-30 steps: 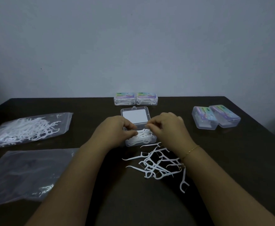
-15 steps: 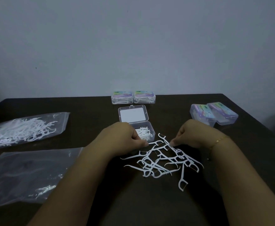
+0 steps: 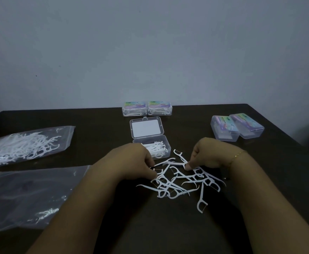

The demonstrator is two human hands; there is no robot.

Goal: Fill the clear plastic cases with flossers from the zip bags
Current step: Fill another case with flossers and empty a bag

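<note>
1. Left hand (image 3: pixel 131 163) pinches a flosser at the loose flossers (image 3: pixel 179 182) mid-desk (image 3: pixel 260 189).
2. Right hand (image 3: pixel 207 154) pinches another.
3. Open case (image 3: pixel 151 142) lies just beyond, partly filled.

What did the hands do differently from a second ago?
Both hands came back from the open case toward the person, down to the loose flossers. The left hand and the right hand now pinch flossers at the far edge of that pile. The case stayed open, partly filled. The closed cases and the zip bags did not move.
</note>
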